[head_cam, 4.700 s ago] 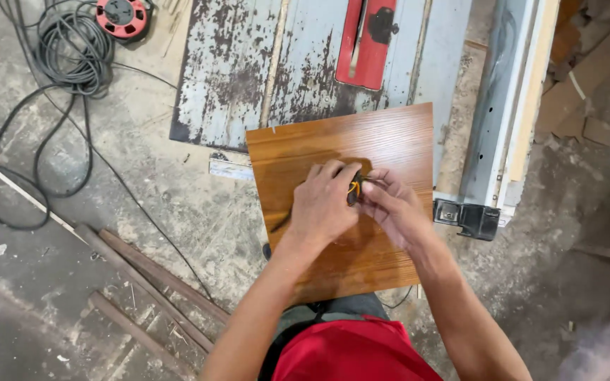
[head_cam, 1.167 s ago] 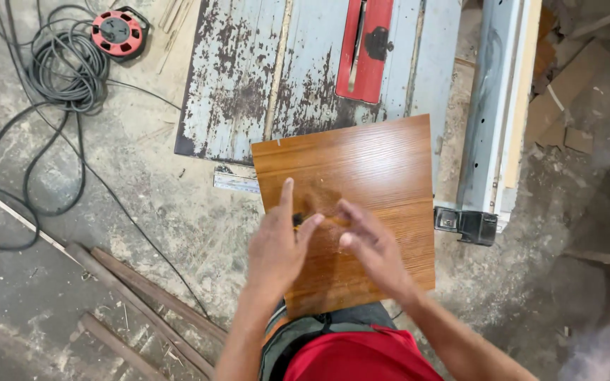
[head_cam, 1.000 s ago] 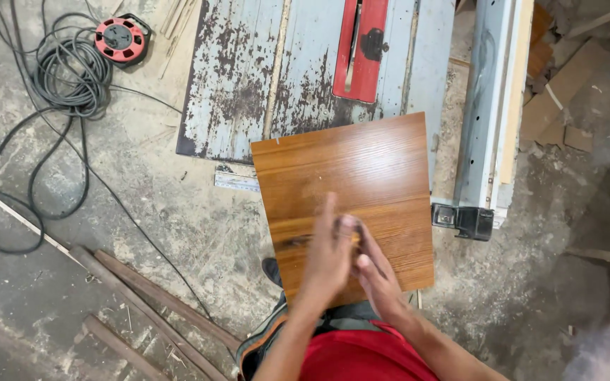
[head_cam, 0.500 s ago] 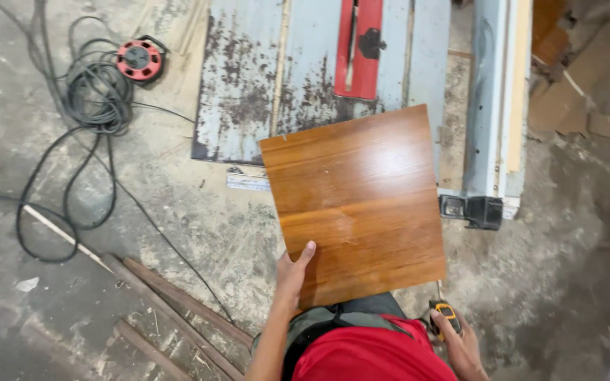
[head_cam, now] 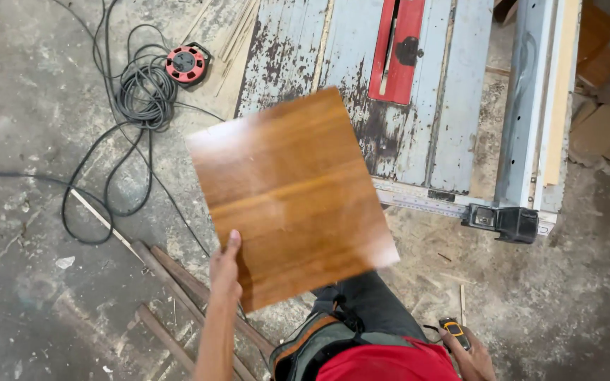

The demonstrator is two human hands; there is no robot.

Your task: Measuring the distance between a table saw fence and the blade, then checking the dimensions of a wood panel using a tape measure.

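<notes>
A square brown wooden board (head_cam: 292, 194) with a glossy face is lifted and tilted in front of a worn blue table saw (head_cam: 453, 106). My left hand (head_cam: 226, 271) grips the board's near left edge, thumb on top. Low at my right side, my right hand (head_cam: 469, 353) is closed on a small yellow-and-black tape measure (head_cam: 455, 331). The board hangs partly over the saw's front left corner and partly over the concrete floor.
A red blade insert (head_cam: 398, 49) sits in the saw top, a fence (head_cam: 539, 113) runs along its right side. A coiled grey cable with a red reel (head_cam: 186, 63) lies on the floor at left. Rusty metal bars (head_cam: 178, 282) lie near my feet.
Both hands left the board's face. My left hand took the board's edge and lifted it off the saw, swinging it left. My right hand dropped to my side with the tape measure.
</notes>
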